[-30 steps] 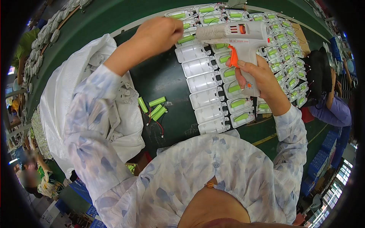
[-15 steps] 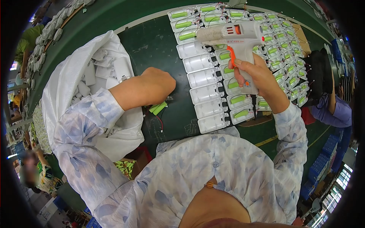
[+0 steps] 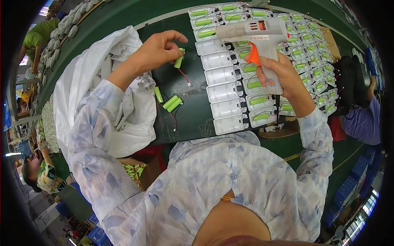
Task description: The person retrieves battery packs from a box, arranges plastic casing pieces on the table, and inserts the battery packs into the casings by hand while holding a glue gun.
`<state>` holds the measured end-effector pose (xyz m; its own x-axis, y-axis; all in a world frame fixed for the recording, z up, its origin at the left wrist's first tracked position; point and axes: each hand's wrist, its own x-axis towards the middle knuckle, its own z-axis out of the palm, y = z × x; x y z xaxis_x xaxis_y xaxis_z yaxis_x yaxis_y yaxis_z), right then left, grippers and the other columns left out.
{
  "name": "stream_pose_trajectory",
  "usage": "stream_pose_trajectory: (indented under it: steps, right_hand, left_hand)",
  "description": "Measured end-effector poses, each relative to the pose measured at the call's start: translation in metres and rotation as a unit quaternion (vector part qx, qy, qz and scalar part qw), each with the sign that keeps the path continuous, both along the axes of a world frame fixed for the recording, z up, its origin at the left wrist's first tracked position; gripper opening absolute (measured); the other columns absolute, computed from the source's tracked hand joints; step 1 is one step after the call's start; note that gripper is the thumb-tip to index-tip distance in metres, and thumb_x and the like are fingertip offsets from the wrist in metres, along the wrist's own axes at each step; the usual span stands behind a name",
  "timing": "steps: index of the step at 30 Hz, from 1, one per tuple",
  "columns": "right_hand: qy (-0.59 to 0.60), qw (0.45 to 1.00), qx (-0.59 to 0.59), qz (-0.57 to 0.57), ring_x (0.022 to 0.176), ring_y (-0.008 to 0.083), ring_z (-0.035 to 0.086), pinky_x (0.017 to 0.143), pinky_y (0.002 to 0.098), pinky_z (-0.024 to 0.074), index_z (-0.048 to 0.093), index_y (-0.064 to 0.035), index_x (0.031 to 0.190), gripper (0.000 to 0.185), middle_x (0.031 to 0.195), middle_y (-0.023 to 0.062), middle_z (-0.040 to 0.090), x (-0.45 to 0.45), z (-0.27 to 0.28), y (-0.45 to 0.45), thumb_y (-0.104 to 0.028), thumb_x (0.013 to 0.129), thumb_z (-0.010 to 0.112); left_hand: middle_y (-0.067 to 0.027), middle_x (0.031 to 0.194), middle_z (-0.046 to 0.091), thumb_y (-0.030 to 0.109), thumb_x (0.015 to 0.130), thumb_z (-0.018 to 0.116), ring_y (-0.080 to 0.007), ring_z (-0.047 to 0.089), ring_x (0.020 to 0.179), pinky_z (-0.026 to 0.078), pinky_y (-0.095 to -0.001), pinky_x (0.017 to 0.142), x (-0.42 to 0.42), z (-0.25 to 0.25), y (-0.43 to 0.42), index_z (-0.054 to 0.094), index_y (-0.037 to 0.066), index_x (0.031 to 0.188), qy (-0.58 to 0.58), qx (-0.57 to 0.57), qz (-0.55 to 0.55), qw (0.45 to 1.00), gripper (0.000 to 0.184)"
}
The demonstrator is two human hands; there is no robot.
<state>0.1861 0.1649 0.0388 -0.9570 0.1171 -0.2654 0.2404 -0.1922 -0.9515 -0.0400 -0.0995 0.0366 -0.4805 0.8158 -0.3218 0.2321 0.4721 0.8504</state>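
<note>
Between the thumb and fingers of my left hand (image 3: 158,51) is a green battery (image 3: 179,60), its red wire and small white plug dangling over the table. My right hand (image 3: 283,74) grips a white hot glue gun (image 3: 256,33) by the handle, a finger near the orange trigger; its nozzle points left. Below the gun stretch rows of white plastic casings (image 3: 225,91). Those in the left column nearest me hold nothing, while many others carry a green battery (image 3: 257,100) with wires. Several loose batteries (image 3: 172,103) lie on the table below my left hand.
A white sack (image 3: 78,106) of white plastic parts leans at the left. Under the table edge, a cardboard box (image 3: 151,172) contains many green batteries. Other people sit or stand at the sides, one in a purple top (image 3: 363,123). Green table surface (image 3: 193,119) shows between sack and casings.
My left hand has risen away from the loose batteries, now with one battery pinched in it. The glue gun stays in my right hand, nearly in place. The view has shifted slightly.
</note>
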Motion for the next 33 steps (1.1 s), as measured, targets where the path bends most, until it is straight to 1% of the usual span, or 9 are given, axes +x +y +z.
stream_pose_trajectory:
  steps: [3, 6, 9, 12, 15, 18, 24, 30, 33]
  right_hand:
    - [-0.012, 1.0, -0.008, 0.017, 0.057, 0.0104, 0.054, 0.051, 0.0256, 0.0423, 0.06, -0.0004, 0.113, 0.035, 0.069, 0.0048, 0.058, 0.01, 0.0, 0.003, -0.031, 0.094, 0.061]
    - [-0.028, 0.999, -0.002, 0.027, 0.055, 0.0107, 0.052, 0.051, 0.0253, 0.0414, 0.06, -0.0013, 0.112, 0.034, 0.066, 0.0041, 0.057, 0.019, 0.0, 0.001, -0.03, 0.094, 0.06]
    - [-0.032, 0.999, 0.003, 0.024, 0.054, 0.0108, 0.052, 0.051, 0.0254, 0.0407, 0.06, -0.0017, 0.112, 0.033, 0.065, 0.004, 0.057, 0.021, -0.001, -0.001, -0.029, 0.094, 0.06]
    - [-0.035, 0.999, 0.012, 0.031, 0.054, 0.0107, 0.052, 0.051, 0.0255, 0.0404, 0.059, -0.0016, 0.111, 0.032, 0.065, 0.004, 0.057, 0.019, 0.001, -0.003, -0.028, 0.094, 0.059]
    - [-0.044, 0.998, 0.025, 0.036, 0.054, 0.0104, 0.051, 0.051, 0.0255, 0.0403, 0.06, -0.0019, 0.109, 0.03, 0.065, 0.004, 0.057, 0.015, 0.004, -0.007, -0.028, 0.093, 0.059]
    - [-0.052, 0.997, 0.033, 0.037, 0.054, 0.0101, 0.051, 0.052, 0.0253, 0.0401, 0.06, -0.0023, 0.107, 0.029, 0.065, 0.0035, 0.057, 0.012, 0.005, -0.012, -0.028, 0.093, 0.059]
    - [-0.062, 0.996, 0.044, 0.049, 0.052, 0.0095, 0.05, 0.051, 0.025, 0.0389, 0.06, -0.002, 0.105, 0.029, 0.063, 0.0024, 0.056, 0.007, 0.004, -0.016, -0.029, 0.093, 0.059]
    - [-0.078, 0.994, 0.056, 0.043, 0.052, 0.0095, 0.051, 0.049, 0.0249, 0.0374, 0.061, -0.0021, 0.101, 0.028, 0.062, 0.0024, 0.055, 0.007, 0.006, -0.015, -0.029, 0.094, 0.058]
    - [-0.081, 0.994, 0.062, 0.044, 0.052, 0.0097, 0.051, 0.049, 0.0249, 0.0375, 0.06, -0.0019, 0.101, 0.028, 0.062, 0.0025, 0.056, 0.012, 0.006, -0.009, -0.029, 0.094, 0.058]
  left_hand:
    - [-0.0041, 0.084, 0.07, 0.011, 0.089, 0.066, -0.0111, 0.065, 0.074, 0.053, -0.025, 0.069, -0.007, -0.029, 0.004, 0.064, 0.0, 0.103, 0.016, 0.036, 0.047, 0.998, 0.018]
    - [-0.0027, 0.09, 0.069, 0.015, 0.092, 0.067, -0.0097, 0.065, 0.078, 0.051, -0.0245, 0.071, -0.016, -0.033, 0.003, 0.063, 0.0, 0.099, -0.017, -0.038, 0.112, 0.993, 0.017]
    - [-0.0025, 0.092, 0.068, 0.016, 0.088, 0.07, -0.0129, 0.065, 0.08, 0.051, -0.0267, 0.071, -0.034, -0.044, -0.005, 0.063, 0.002, 0.096, 0.002, -0.08, 0.069, 0.994, 0.017]
    - [-0.006, 0.092, 0.067, 0.017, 0.079, 0.074, -0.0231, 0.066, 0.087, 0.052, -0.0341, 0.076, -0.031, -0.036, -0.009, 0.066, 0.009, 0.095, 0.32, -0.137, -0.09, 0.933, 0.02]
    - [-0.0062, 0.09, 0.064, 0.019, 0.075, 0.076, -0.0276, 0.063, 0.09, 0.05, -0.0393, 0.08, -0.016, -0.033, -0.008, 0.067, 0.011, 0.091, 0.448, -0.092, -0.145, 0.877, 0.02]
    - [-0.0049, 0.088, 0.064, 0.02, 0.078, 0.075, -0.0267, 0.063, 0.091, 0.05, -0.0403, 0.08, -0.002, -0.037, -0.002, 0.068, 0.011, 0.087, 0.489, -0.035, -0.153, 0.858, 0.014]
    - [-0.0083, 0.087, 0.063, 0.013, 0.082, 0.071, -0.0289, 0.063, 0.084, 0.052, -0.0399, 0.073, 0.003, -0.043, -0.004, 0.069, 0.006, 0.093, 0.492, 0.008, -0.182, 0.851, 0.013]
    - [-0.0097, 0.085, 0.067, 0.018, 0.084, 0.068, -0.0302, 0.067, 0.08, 0.054, -0.0405, 0.069, -0.006, -0.048, -0.002, 0.071, 0.008, 0.087, 0.493, 0.032, -0.168, 0.853, 0.011]
    - [-0.0121, 0.088, 0.069, 0.019, 0.085, 0.067, -0.0324, 0.066, 0.081, 0.054, -0.0417, 0.071, -0.009, -0.038, 0.005, 0.071, 0.007, 0.089, 0.43, 0.024, -0.117, 0.895, 0.013]
